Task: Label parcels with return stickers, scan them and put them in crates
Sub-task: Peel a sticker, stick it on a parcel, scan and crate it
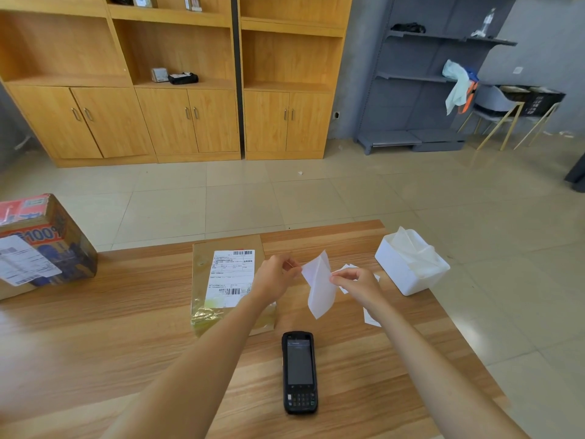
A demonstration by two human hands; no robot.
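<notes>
The left hand and the right hand each pinch an edge of a white return sticker, held above the tabletop and seemingly being peeled from its backing. Just left of it lies a flat cardboard parcel with its shipping label, apparently still awaiting the sticker. The handheld scanner lies untouched nearer the person. A larger printed box waits at far left. No crate can be identified with certainty, so scanning and crating look still ahead.

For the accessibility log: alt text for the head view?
Both hands, left and right, pinch a white paper sticker sheet above a wooden table, beside a flat brown cardboard parcel; a black handheld scanner lies nearer.
</notes>
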